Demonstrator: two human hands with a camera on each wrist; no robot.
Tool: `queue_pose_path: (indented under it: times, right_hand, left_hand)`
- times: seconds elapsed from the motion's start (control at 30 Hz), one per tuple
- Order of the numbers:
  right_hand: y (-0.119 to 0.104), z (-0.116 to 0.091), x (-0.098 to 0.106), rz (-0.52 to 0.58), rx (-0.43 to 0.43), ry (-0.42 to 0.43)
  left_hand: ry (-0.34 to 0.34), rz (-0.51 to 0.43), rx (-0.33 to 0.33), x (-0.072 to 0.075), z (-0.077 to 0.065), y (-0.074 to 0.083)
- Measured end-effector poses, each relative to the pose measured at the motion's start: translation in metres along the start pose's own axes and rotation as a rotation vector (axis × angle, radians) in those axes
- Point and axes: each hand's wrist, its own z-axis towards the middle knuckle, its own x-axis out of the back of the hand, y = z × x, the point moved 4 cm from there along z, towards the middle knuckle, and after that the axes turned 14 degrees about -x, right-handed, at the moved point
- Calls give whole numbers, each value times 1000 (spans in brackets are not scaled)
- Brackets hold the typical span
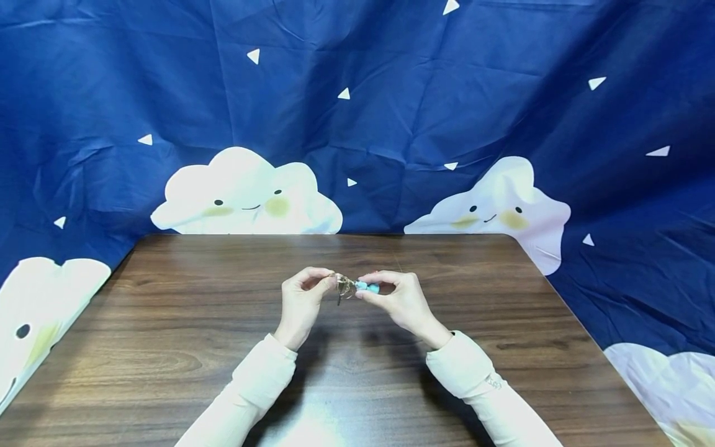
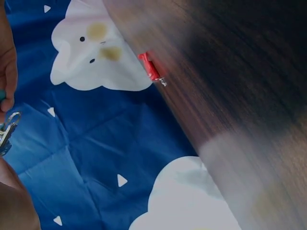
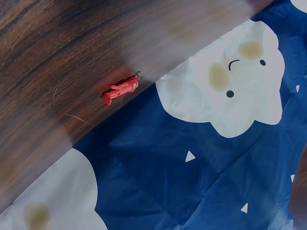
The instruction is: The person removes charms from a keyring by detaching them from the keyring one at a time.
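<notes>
Above the middle of the table, my left hand (image 1: 298, 304) pinches a gold-coloured metal key ring with a clasp (image 1: 344, 287) between thumb and fingertips. Opposite it, my right hand (image 1: 401, 300) pinches a small light-blue charm (image 1: 368, 287), its end right at the metal rings. The left wrist view catches the metal piece (image 2: 6, 135) at its left edge, below the fingertips of my right hand (image 2: 6, 67). A small red figure charm (image 3: 122, 89) with a short metal chain lies on the table near its far edge, mostly hidden behind my right hand in the head view.
The brown wood-grain table (image 1: 167, 347) spreads under both forearms. Behind its far edge hangs a blue cloth (image 1: 380, 124) printed with white clouds and small triangles. Thin pale strands (image 3: 78, 118) lie on the table close to the red charm.
</notes>
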Motion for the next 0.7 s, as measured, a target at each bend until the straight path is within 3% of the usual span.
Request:
queue_pose_path:
  times: [0.33, 0.53, 0.7]
  right_hand:
    - [0, 1, 0, -8, -7, 6]
    - [33, 9, 4, -14, -51, 46]
    - [47, 12, 13, -33, -128, 67]
  left_hand:
    - [17, -15, -1, 0, -1, 1]
    - [97, -128, 10, 8, 8, 7]
    - [127, -74, -62, 23, 17, 14]
